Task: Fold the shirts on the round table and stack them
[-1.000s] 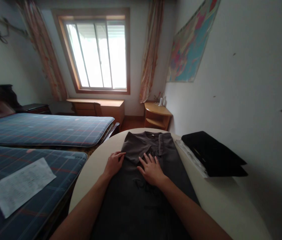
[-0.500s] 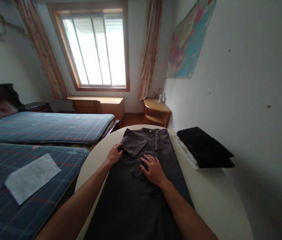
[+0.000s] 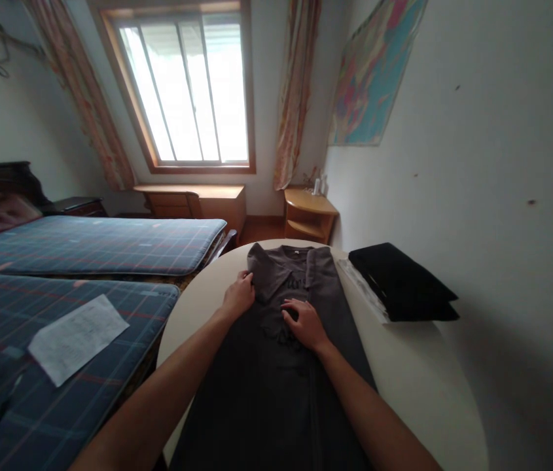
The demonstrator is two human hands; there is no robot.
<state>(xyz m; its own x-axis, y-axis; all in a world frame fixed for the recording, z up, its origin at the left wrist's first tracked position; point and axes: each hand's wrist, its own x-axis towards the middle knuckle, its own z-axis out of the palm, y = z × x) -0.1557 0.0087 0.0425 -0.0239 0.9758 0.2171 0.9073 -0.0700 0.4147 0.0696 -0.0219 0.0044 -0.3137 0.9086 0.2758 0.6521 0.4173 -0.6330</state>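
A dark grey T-shirt (image 3: 266, 392) lies lengthwise on the round cream table (image 3: 433, 392), collar at the far end, lettering on its chest. Its right side is folded inward in a long strip. At the shirt's left edge, just below the raised left sleeve (image 3: 259, 265), my left hand (image 3: 241, 293) is closed on the cloth. My right hand (image 3: 305, 325) rests on the chest beside the lettering, fingers bent, thumb apart from them, gripping nothing that I can see. The cloth is wrinkled near its fingertips.
A folded black garment (image 3: 398, 281) lies on a clear plastic wrapper (image 3: 362, 288) at the table's right, near the wall. On the left, a plaid mattress (image 3: 109, 405) holds a sheet of paper (image 3: 80, 340) and a pen (image 3: 6, 402). A corner shelf (image 3: 310, 203) stands beyond the table.
My left hand has moved rightward and a little up, drawing the shirt's left edge and sleeve inward. My right hand's fingers have bent more, and wrinkles have gathered beside them.
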